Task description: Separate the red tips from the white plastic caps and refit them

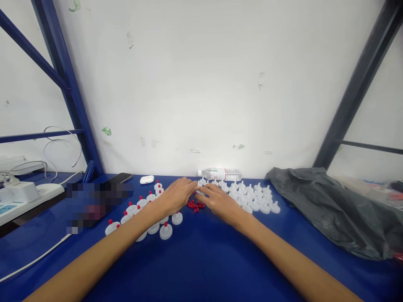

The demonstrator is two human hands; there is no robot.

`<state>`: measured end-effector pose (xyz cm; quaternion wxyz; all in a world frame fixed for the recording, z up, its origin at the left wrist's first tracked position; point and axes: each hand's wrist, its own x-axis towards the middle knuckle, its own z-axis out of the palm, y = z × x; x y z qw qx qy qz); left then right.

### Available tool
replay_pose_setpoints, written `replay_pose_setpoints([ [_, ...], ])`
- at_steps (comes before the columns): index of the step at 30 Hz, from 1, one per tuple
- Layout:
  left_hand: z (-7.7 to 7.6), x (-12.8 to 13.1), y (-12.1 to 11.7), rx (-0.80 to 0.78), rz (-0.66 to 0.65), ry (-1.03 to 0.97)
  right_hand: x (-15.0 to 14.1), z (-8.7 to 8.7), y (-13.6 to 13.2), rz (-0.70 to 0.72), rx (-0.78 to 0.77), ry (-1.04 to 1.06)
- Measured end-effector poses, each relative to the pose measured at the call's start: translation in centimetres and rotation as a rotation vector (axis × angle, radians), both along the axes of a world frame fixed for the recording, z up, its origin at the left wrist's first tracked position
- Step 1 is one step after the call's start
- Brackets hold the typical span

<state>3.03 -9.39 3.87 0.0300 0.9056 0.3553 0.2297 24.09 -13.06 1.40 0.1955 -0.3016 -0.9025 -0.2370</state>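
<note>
My left hand (179, 193) and my right hand (218, 200) meet at the middle of the blue table, fingertips close together. Both have bent, closed fingers; a bit of white shows between them, but what each grips is hidden. Just below the fingertips lies a pile of small red caps (195, 206). Left of it, partly behind my left forearm, stand rows of white round lids with red caps on their spouts (166, 231). Right of my right hand stands a group of white spouted lids without red caps (255, 201).
A clear plastic bottle (220, 174) lies along the wall. Dark grey cloth or plastic (327, 205) covers the table's right side. At left are a white case (147, 180), a dark phone-like object (121, 178), a power strip (34, 201), cables and a blue frame post (67, 84).
</note>
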Motion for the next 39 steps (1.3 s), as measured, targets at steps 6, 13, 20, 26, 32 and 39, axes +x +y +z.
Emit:
replay_pose_setpoints([
  [6,-0.2,0.5,-0.4,0.078,0.063,0.125,-0.5,0.4,-0.4,0.021,0.070,-0.025],
  [13,0.3,0.8,-0.8,0.086,0.089,0.162,-1.2,0.5,-0.8,-0.002,0.130,-0.048],
  [20,2.3,-0.7,0.2,0.129,0.134,0.168,-1.1,1.6,-0.8,-0.076,0.047,0.074],
  [26,3.3,-4.7,3.2,0.210,0.400,0.249,-0.5,0.6,-0.4,-0.150,-0.100,0.287],
  [32,2.0,-6.7,5.3,0.155,0.432,0.385,0.8,-0.4,1.2,-0.284,-0.164,0.296],
  [39,1.7,-6.8,5.3,0.116,0.413,0.402,1.3,-1.6,2.2,-0.357,-0.267,0.183],
])
